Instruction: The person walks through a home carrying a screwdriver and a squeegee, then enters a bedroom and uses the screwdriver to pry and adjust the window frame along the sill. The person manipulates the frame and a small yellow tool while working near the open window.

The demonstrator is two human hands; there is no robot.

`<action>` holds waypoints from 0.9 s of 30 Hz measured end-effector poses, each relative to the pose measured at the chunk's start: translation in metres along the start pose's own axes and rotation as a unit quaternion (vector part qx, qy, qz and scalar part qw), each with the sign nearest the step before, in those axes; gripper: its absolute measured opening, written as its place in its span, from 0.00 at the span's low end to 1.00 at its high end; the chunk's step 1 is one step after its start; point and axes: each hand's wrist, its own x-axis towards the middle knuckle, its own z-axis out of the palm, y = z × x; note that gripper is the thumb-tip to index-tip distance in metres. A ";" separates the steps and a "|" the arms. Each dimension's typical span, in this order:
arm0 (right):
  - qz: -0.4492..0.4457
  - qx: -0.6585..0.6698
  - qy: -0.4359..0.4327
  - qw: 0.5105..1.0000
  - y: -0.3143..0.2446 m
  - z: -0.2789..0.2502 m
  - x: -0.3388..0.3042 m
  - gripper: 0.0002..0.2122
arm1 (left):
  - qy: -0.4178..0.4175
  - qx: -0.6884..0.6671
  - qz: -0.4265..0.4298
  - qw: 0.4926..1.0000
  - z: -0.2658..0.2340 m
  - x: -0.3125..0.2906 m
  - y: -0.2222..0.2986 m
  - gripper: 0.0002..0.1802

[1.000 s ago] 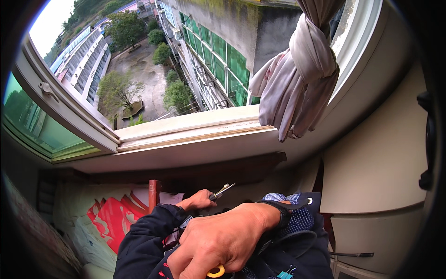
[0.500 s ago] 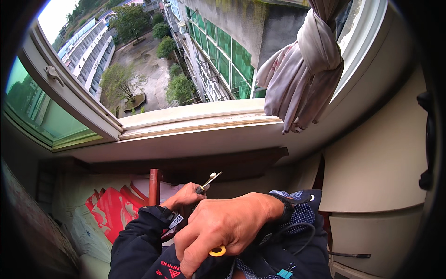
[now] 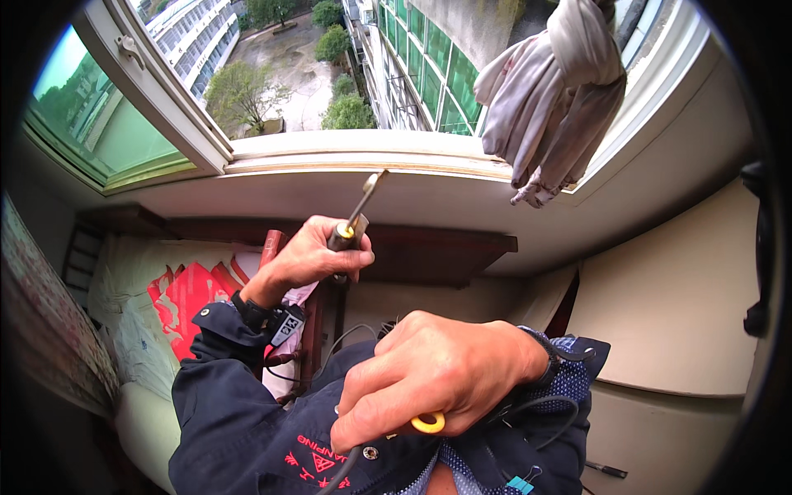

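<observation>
My left hand is raised just below the window sill, its fingers closed round the dark handle of a slim tool. A narrow metal shaft with a flattened, bent tip points up from this grip. My right hand is in front of my chest, back uppermost and fingers curled. Under its palm shows a yellow ring, part of something mostly hidden by the fingers. A thin black cable runs below that hand. The two hands are apart, left farther out than right.
The open window has a pale sill and a hinged sash at left. A knotted grey curtain hangs at right. Below lie a dark wooden board and a red patterned cloth. Beige panels stand at right.
My left hand has risen toward the sill with the tool, whose shaft now points more steeply upward. My right hand has shifted to the right, still closed. The whole view has tilted down.
</observation>
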 end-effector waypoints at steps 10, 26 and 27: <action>0.028 0.063 0.055 0.996 -0.022 0.021 -0.021 0.12 | -0.022 0.048 -0.061 0.997 0.054 0.007 -0.020 0.06; 0.062 0.075 -0.002 0.995 -0.041 0.038 -0.049 0.15 | -0.023 0.143 -0.134 0.980 0.087 0.042 -0.040 0.07; 0.063 0.087 0.018 0.994 -0.042 0.037 -0.051 0.15 | -0.021 0.151 -0.120 0.981 0.086 0.047 -0.037 0.07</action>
